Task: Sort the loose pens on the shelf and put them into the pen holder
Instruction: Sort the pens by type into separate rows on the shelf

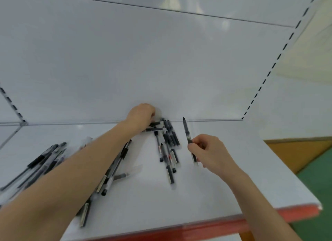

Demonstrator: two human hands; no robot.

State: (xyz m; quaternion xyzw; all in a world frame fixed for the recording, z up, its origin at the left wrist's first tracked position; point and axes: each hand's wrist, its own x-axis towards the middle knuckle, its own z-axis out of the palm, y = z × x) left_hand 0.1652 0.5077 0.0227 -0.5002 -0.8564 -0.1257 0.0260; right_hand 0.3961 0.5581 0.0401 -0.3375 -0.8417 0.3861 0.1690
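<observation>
Several black pens lie loose on the white shelf [206, 190]. My right hand [210, 151] pinches one black pen [186, 131] by its middle, tip pointing toward the back wall. My left hand [142, 115] reaches to the back of the shelf and its fingers curl on dark pens [154, 126] at the wall; exactly what it holds is partly hidden. A cluster of pens [168, 151] lies between my hands. More pens [45, 161] lie at the left, and others [107, 178] run under my left forearm. No pen holder is in view.
The shelf has a red front edge [215, 224] and a white back panel [161, 70] with slotted uprights at both sides. To the right, beyond the shelf end, are a green floor [319, 187] and an orange-brown surface [296, 151].
</observation>
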